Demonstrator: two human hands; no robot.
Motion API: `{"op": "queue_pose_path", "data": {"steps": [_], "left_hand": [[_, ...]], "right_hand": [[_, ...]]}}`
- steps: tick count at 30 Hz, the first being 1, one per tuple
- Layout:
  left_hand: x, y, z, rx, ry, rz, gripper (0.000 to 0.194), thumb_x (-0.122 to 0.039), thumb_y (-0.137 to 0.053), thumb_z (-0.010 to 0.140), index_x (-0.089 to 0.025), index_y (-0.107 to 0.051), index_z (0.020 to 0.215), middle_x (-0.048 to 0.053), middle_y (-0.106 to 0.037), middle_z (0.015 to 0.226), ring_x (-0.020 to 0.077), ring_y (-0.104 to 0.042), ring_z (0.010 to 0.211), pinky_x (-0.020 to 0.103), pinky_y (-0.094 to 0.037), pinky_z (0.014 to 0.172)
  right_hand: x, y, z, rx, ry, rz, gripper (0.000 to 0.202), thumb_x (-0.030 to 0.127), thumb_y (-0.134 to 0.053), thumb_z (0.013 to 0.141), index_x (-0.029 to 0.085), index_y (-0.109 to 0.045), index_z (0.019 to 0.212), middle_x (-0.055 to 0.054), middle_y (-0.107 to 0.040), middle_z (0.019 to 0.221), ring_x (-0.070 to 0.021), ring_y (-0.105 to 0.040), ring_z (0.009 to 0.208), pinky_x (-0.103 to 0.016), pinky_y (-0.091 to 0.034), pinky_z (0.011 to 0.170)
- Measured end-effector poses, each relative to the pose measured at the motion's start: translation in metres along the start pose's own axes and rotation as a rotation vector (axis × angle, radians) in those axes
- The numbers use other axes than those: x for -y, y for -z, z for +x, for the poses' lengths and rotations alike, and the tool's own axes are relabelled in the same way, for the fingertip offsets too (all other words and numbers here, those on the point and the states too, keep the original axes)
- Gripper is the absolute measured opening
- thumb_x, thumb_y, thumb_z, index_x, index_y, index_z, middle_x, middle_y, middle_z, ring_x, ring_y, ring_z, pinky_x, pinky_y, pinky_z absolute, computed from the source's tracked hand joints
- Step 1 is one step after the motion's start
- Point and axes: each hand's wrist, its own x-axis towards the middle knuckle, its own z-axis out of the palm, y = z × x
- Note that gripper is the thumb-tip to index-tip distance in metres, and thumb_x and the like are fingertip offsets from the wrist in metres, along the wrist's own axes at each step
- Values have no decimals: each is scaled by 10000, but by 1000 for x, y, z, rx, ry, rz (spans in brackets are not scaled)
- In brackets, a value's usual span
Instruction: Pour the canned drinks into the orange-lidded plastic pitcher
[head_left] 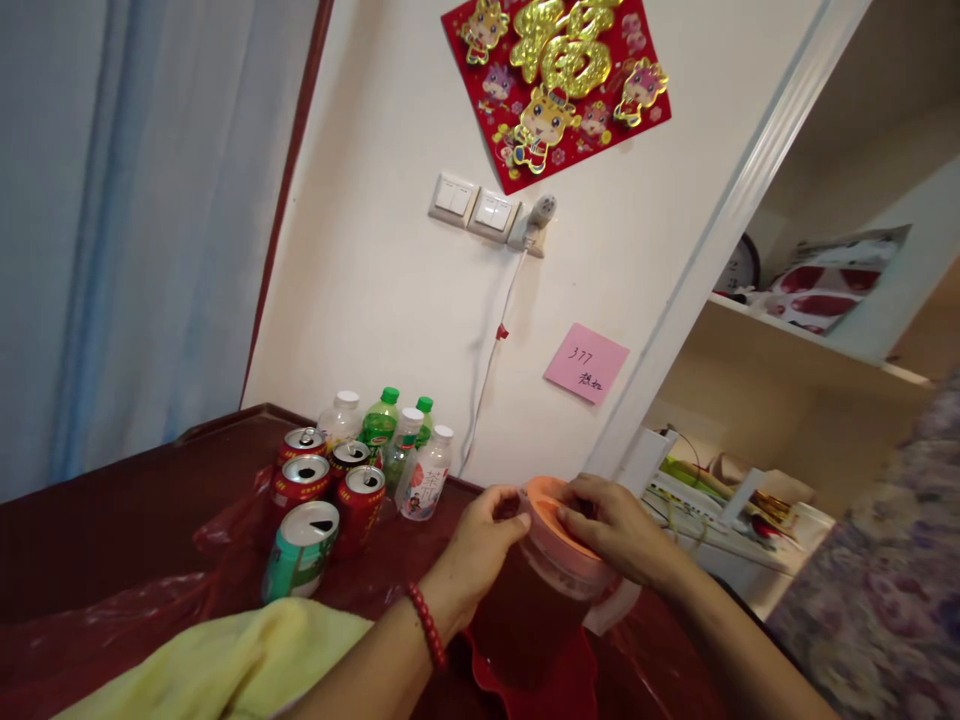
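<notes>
A clear pitcher (525, 610) with a pink rim and an orange lid (551, 510) stands on a red mat (555, 695) at the lower middle. My left hand (487, 540), with a red bead bracelet (427, 625) on the wrist, grips the pitcher's rim from the left, thumb on top. On the other side, my right hand (611, 525) has its fingers curled on the orange lid. The lid sits in the pitcher's mouth; whether it is fully seated cannot be made out.
Several cans (304, 540) and several bottles (426, 475) stand left of the pitcher on the dark red table (112, 500). A yellow cloth (255, 650) lies at the front left. Behind are a wall, a white cord (491, 370) and shelves (817, 345).
</notes>
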Motion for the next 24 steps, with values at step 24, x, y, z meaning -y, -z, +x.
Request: {"op": "queue_pose_path", "data": {"steps": [24], "left_hand": [[-15,-5,-6,-184,-32,41,404,-215,-817,690,-170,-702,1074,133,-690,1228,257,-631,1153,360,-469,990]], "right_hand": [[2,-5,-24,-418,-12,77,466,493,-451,981,178,-721,1193,-118,-674,1121,-243,-625,972,-385,-452,885]]}}
